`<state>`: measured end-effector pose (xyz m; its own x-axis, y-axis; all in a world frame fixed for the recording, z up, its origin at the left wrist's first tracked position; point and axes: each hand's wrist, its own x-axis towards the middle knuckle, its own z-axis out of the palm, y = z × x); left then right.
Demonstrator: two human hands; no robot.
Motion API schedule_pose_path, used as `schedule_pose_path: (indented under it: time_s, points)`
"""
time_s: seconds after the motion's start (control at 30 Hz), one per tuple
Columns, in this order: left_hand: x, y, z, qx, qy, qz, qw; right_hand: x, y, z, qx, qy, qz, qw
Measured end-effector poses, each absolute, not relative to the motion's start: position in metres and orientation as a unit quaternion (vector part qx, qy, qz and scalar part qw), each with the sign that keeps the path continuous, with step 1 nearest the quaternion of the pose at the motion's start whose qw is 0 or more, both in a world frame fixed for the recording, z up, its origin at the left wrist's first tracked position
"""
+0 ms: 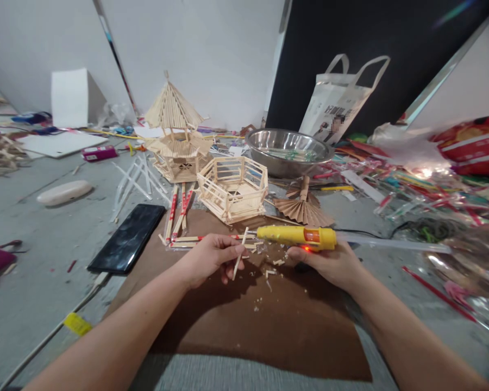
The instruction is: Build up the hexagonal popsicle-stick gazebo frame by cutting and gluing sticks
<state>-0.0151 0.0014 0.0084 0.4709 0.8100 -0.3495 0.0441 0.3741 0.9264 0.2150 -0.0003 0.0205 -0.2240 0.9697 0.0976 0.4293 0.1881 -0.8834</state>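
Note:
My left hand [212, 259] pinches a thin wooden stick [240, 251], holding it nearly upright over the brown board [269, 326]. My right hand [330, 263] grips a yellow glue gun [297, 237], whose nozzle points left and touches the stick's upper end. Small wood scraps [274, 267] lie on the board between the hands. Just beyond stands a hexagonal stick frame [233, 187], and behind it a stick pagoda model [175, 138].
A black phone [127, 239] lies left of the board beside red-tipped chopsticks [174, 209]. A steel bowl [288, 149], a paper fan [303, 206], a white bag [340, 98] and a litter of colourful wrappers [415, 187] fill the right. A white cable [49, 336] runs at lower left.

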Motion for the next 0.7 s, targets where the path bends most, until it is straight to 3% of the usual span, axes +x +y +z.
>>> schedule_pose_path:
  time_s: [0.7]
  points:
    - [-0.0161,0.0006,0.0075,0.496,0.431,0.261,0.707,0.2164,0.0034,0.0183,-0.527,-0.667,0.351,0.392]
